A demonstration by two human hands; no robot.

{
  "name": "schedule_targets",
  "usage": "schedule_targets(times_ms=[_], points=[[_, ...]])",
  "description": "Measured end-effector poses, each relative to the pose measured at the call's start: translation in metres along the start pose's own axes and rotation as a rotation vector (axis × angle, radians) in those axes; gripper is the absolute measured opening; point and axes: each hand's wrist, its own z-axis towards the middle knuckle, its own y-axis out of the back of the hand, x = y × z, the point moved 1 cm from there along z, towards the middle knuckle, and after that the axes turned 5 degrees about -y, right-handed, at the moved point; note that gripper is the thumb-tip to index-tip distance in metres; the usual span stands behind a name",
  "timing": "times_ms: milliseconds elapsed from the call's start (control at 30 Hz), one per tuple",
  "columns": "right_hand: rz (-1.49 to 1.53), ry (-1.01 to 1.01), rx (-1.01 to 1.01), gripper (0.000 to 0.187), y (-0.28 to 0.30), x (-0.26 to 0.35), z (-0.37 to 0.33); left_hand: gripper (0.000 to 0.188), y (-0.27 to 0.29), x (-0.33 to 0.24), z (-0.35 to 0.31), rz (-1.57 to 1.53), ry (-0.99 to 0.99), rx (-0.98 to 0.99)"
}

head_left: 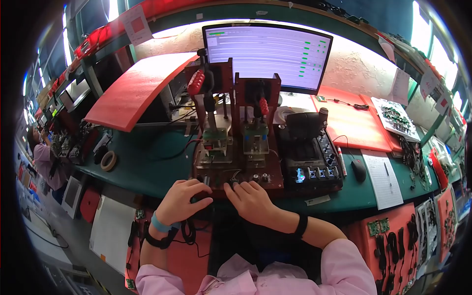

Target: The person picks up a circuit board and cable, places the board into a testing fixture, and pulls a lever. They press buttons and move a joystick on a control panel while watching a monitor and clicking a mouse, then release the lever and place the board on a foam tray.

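Observation:
My left hand (181, 200) rests at the front left of a dark red test fixture (275, 181). Its fingers are curled, thumb and forefinger bent toward each other, and what lies between them is too dark to make out. A small silver cylinder (206, 180) stands just beyond its fingertips. My right hand (251, 202) lies palm down at the fixture's front edge, fingers stretched forward and slightly apart. Thin wires (236, 174) show just past its fingertips. On the fixture stand two toggle clamps, one with a red handle (196, 82), the other with a smaller red handle (264, 105).
A lit monitor (265, 54) stands behind the fixture. To the right are a black device with knobs (314, 157), a mouse (358, 170) and a paper sheet (381, 178). A tape roll (108, 161) lies left. Cables and circuit boards (377, 226) rest on red foam below the bench.

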Motion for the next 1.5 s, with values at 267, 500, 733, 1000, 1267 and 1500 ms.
schedule_targets(times_ms=[267,500,733,1000,1267,1500], points=[[-0.113,-0.037,-0.04,0.041,0.01,-0.01,-0.017,0.02,-0.003,0.001,-0.001,-0.013,-0.035,-0.031],[-0.098,-0.06,-0.036,0.04,0.011,-0.009,-0.025,0.021,-0.003,0.0,-0.001,-0.002,-0.028,-0.018],[0.059,-0.13,-0.047,0.031,0.019,-0.016,-0.013,0.028,-0.006,-0.013,-0.007,0.111,-0.001,0.039],[0.023,-0.272,-0.124,0.026,0.02,-0.039,-0.008,0.034,0.003,-0.019,-0.02,0.22,-0.064,-0.036],[0.096,-0.161,-0.089,0.032,0.017,-0.022,0.009,0.016,-0.002,0.086,-0.048,-0.688,0.389,-0.362],[0.121,-0.127,0.046,0.037,0.002,-0.009,0.018,0.011,-0.058,0.128,-0.017,-0.894,0.426,-0.492]])
